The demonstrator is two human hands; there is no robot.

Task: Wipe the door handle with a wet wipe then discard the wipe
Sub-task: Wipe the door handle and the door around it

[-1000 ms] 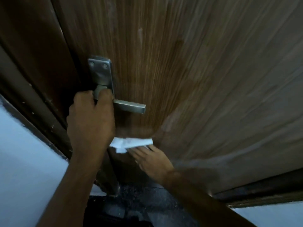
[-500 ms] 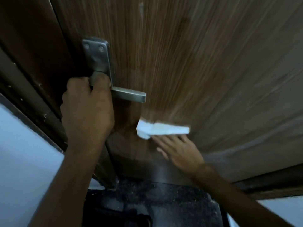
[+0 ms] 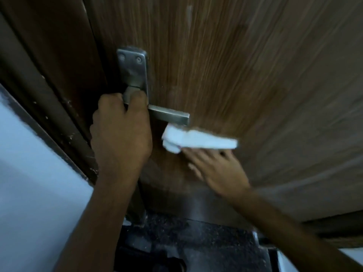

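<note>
A grey metal door handle (image 3: 169,114) with a tall backplate (image 3: 132,67) is fixed to a brown wooden door (image 3: 245,79). My left hand (image 3: 121,132) is closed around the handle's inner end near the backplate, so only the lever's free end shows. My right hand (image 3: 214,169) is below and right of the lever, holding a folded white wet wipe (image 3: 196,141). The wipe's left end sits just under the lever's tip, touching or nearly touching it. The wipe and right hand are motion-blurred.
The dark door frame (image 3: 49,107) runs diagonally at the left, with a pale wall (image 3: 33,193) beyond it. A dark speckled floor (image 3: 186,242) shows at the bottom below the door's edge.
My right hand has carried the wipe up and to the right, from low beside my left wrist to just under the lever's tip. My left hand has kept its grip on the handle.
</note>
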